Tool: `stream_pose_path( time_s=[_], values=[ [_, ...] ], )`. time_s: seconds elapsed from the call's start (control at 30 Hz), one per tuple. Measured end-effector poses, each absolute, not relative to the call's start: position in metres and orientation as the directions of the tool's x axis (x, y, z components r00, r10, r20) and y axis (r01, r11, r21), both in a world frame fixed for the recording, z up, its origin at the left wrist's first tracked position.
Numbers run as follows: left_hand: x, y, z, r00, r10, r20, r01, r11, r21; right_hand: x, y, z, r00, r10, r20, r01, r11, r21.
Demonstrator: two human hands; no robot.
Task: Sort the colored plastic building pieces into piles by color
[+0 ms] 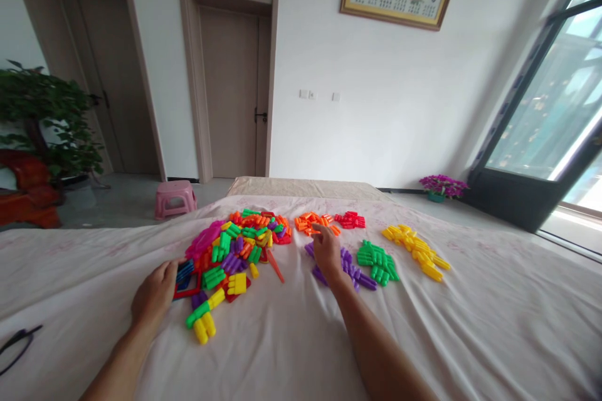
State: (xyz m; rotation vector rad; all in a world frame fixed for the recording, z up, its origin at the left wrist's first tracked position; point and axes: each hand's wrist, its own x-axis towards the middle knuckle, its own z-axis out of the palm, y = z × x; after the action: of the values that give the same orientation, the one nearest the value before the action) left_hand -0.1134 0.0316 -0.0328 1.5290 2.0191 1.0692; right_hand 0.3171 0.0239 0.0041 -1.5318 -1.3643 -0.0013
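A mixed heap of hand-shaped plastic building pieces (pixel 235 263) in several colours lies left of centre. My left hand (pixel 155 291) is at its left edge, its fingers closed on a dark blue piece (pixel 184 270) beside a red frame-like piece (pixel 195 288). My right hand (pixel 327 254) reaches over the purple pieces (pixel 364 277) to the orange pieces (pixel 308 220), index finger stretched out at them. I see nothing held in it; its thumb is mostly hidden. Separate groups of red (pixel 350 220), green (pixel 377 261) and yellow pieces (pixel 416 249) lie farther right.
A pale, wrinkled cloth (pixel 282 351) covers the surface under the pieces. Dark-framed glasses (pixel 21 341) lie at the left edge. Beyond are a pink stool (pixel 175 198), a leafy plant (pixel 44 119), purple flowers (pixel 443 185) and a closed door (pixel 229 94).
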Motion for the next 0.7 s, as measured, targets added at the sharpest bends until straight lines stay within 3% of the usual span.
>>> stream_pose_path(
  time_s=[0.17,0.4,0.7],
  values=[
    [-0.112,0.03,-0.03,-0.339,0.933,0.121,0.641,0.135,0.756,0.27,-0.002,-0.011,-0.026,0.833,0.552,0.761,0.375,-0.53],
    [-0.111,0.029,-0.027,-0.335,0.933,0.132,0.656,0.13,0.744,0.222,-0.026,-0.003,-0.405,0.818,0.409,0.768,0.547,-0.333],
    [-0.114,0.031,-0.031,-0.327,0.936,0.129,0.661,0.128,0.739,0.208,-0.033,-0.003,-0.491,0.818,0.3,0.822,0.549,-0.151]
  ],
)
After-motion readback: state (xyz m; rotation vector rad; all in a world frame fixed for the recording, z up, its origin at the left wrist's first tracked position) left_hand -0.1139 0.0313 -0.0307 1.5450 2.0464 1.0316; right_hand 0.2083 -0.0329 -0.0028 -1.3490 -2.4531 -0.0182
